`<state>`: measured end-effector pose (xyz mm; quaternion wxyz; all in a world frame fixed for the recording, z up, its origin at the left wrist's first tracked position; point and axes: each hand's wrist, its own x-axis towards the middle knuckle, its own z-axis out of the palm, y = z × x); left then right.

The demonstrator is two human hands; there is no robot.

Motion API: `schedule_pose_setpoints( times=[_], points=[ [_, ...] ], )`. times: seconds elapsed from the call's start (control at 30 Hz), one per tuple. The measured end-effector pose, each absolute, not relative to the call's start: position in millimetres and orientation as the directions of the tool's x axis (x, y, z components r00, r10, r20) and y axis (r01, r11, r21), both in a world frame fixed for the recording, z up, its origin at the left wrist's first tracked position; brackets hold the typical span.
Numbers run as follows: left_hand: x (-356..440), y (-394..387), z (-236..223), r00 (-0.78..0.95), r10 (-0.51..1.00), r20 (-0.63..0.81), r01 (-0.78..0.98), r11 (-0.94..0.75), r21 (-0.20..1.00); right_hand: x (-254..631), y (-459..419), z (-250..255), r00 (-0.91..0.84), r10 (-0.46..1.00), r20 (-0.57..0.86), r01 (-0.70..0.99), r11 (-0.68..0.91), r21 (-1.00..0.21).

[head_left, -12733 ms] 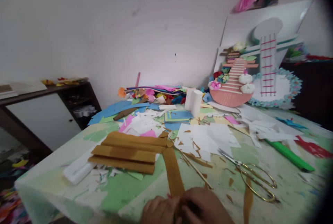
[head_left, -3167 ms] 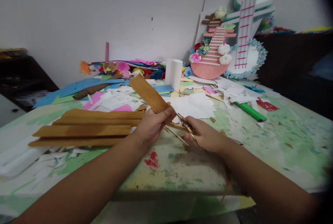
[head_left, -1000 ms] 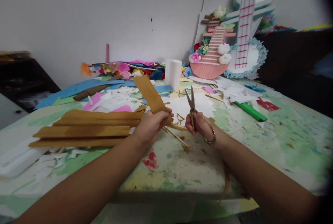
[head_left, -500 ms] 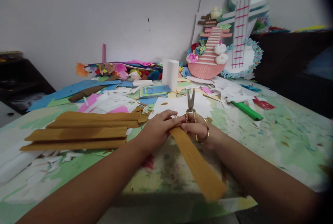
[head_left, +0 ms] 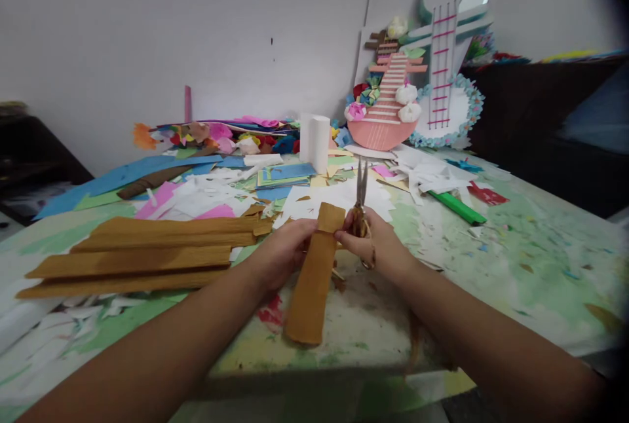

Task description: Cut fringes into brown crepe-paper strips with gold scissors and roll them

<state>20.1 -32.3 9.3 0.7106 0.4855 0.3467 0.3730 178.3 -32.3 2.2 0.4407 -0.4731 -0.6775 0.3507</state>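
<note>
A creased brown strip point(head_left: 312, 279) is held aslant beside upward-pointing, gold-handled scissors point(head_left: 361, 211).

Golden brown is shared by the paper strip point(head_left: 310, 289) and the folded sheets point(head_left: 147, 256), while the scissors point(head_left: 362, 199) are toned grey and gold. The tabletop point(head_left: 501, 246) is blotched green, cream and red; the pink cutout point(head_left: 383, 131) is striped white.

pale grey wall point(head_left: 196, 30); dark shelving point(head_left: 37, 148) left, dark furniture point(head_left: 521, 105) right; soft, dim light.
</note>
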Motion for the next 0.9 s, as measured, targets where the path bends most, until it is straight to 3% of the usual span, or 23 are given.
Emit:
schedule_pose_setpoints(
  times=[0.17,0.33,0.67,0.9],
  points=[
    [22.3,-30.2,7.8,0.258,0.965,-0.049,-0.173,0.096,0.980,177.3,-38.8,5.1,-0.171,0.950,0.261,0.670,0.306,-0.677],
    [19.2,-24.0,8.5,0.094,0.995,0.045,-0.284,-0.016,0.959,179.0,-37.6,6.5,-0.192,0.950,0.247,0.872,0.281,-0.401],
    [14.1,-20.3,16.3,0.020,0.998,-0.059,-0.456,0.061,0.888,183.8,-36.0,3.5,-0.218,0.916,0.336,0.953,0.274,-0.127],
    [16.0,-23.3,13.9,0.058,0.998,0.008,-0.362,0.014,0.932,185.1,-35.3,4.2,-0.175,0.886,0.428,0.971,0.229,-0.076]
  ],
)
